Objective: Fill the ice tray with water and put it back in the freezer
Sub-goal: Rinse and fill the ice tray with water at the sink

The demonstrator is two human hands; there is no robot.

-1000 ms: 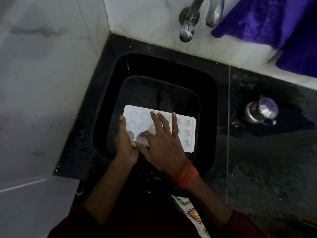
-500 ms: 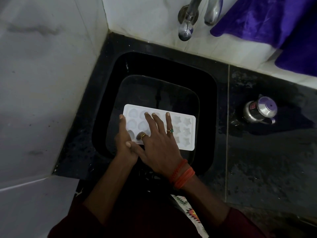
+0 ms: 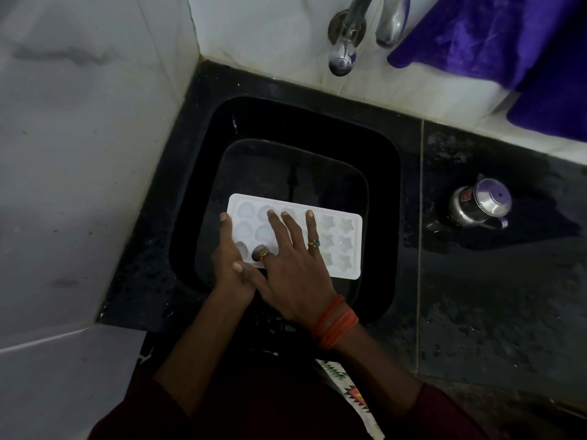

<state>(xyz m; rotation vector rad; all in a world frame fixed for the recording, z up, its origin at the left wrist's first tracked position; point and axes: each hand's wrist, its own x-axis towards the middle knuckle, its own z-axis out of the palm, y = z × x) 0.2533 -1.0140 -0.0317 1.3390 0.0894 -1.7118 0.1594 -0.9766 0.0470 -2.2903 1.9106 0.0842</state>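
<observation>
Head view down onto white rectangular ice tray [image 3: 344,246], level inside black sink [image 3: 382,185]; heart-shaped cells at left end, star-shaped cells at right; held at left short end by left grip [image 3: 227,252]; covered mid-tray by right grip [image 3: 292,268], released, straight fingers spread flat.

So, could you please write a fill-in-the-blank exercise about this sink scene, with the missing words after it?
1. The ice tray is ____ in colour.
2. The left hand holds the tray's end, while the right hand lies flat on ____ of it.
3. The steel jug stands on the counter to the ____ of the sink.
4. The cloth by the tap is ____.
Missing words: white; top; right; purple.
</observation>
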